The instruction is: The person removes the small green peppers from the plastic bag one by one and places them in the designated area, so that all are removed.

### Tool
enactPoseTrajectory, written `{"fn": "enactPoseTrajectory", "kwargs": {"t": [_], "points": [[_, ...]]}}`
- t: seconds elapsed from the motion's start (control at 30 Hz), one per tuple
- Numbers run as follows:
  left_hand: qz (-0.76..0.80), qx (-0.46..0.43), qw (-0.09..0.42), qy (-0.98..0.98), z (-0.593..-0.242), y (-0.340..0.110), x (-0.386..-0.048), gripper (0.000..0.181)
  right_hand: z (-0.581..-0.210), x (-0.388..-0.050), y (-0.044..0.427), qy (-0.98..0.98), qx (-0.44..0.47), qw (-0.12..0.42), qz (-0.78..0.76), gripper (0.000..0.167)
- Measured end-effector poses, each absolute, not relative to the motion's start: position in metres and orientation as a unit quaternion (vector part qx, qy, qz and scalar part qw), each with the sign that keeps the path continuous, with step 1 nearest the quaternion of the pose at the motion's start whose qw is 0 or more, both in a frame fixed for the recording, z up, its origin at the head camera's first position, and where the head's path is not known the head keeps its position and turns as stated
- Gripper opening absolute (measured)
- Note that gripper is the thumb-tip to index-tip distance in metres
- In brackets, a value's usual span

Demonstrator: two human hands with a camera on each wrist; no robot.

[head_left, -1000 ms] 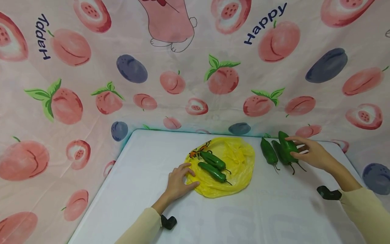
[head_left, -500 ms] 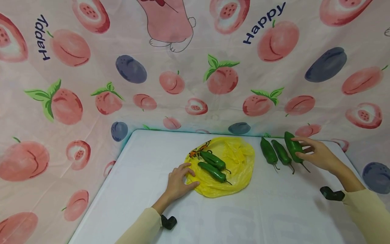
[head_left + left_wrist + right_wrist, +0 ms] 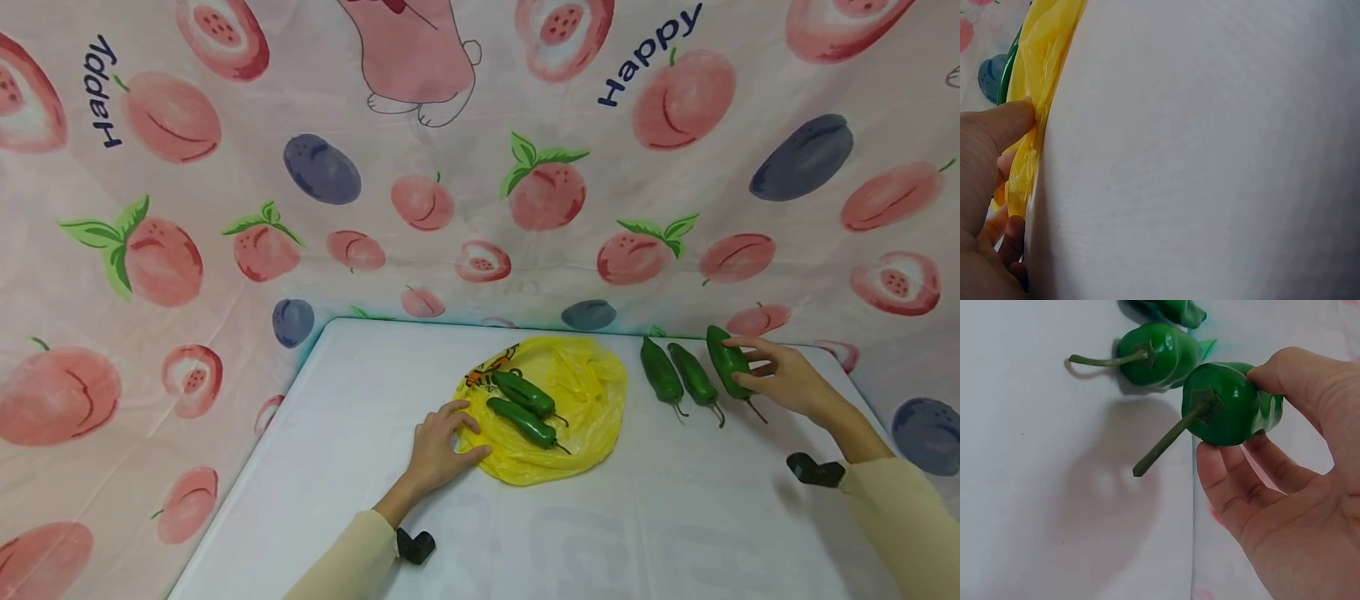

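In the head view, my right hand (image 3: 783,379) holds a green chili pepper (image 3: 727,360) at the table's far right, stem toward me. The right wrist view shows the thumb on one side of this pepper (image 3: 1222,406) and the fingers on the other, its shadow on the cloth. Two more green peppers, one left (image 3: 662,372) and one nearer (image 3: 695,375), lie beside it. My left hand (image 3: 441,446) grips the left rim of a yellow plastic bag (image 3: 592,442), thumb and curled fingers at the film (image 3: 1041,69). Two green peppers (image 3: 522,423) lie on the bag.
A white cloth (image 3: 337,467) covers the table. Behind it hangs a fruit-printed curtain (image 3: 465,158), meeting the table's back edge close to the right-hand peppers. Black wrist straps (image 3: 813,471) sit by both sleeves.
My right hand has moved the held pepper a little to the right, away from the two beside it, widening the gap. The left hand and the bag have stayed put.
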State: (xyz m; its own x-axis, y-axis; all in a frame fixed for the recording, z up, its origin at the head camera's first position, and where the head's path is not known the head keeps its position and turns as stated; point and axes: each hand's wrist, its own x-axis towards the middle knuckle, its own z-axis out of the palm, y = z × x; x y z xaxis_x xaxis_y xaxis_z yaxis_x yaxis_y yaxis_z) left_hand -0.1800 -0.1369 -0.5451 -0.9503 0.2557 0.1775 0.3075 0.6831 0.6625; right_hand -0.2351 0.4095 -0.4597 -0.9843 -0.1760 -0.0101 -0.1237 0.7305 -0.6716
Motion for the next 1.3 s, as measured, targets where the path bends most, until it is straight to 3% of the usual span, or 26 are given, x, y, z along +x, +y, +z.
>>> {"fn": "enactPoseTrajectory", "kwargs": {"t": [0.7, 1.3], "points": [[-0.37, -0.153, 0.035, -0.916, -0.546, -0.137, -0.18, 0.026, -0.493, -0.249, 0.423, 0.927, -0.066, 0.052, -0.365, 0.056], [-0.372, -0.153, 0.036, -0.915, -0.545, -0.136, -0.18, 0.026, -0.5, -0.249, 0.42, 0.925, -0.06, 0.081, -0.366, 0.058]]}}
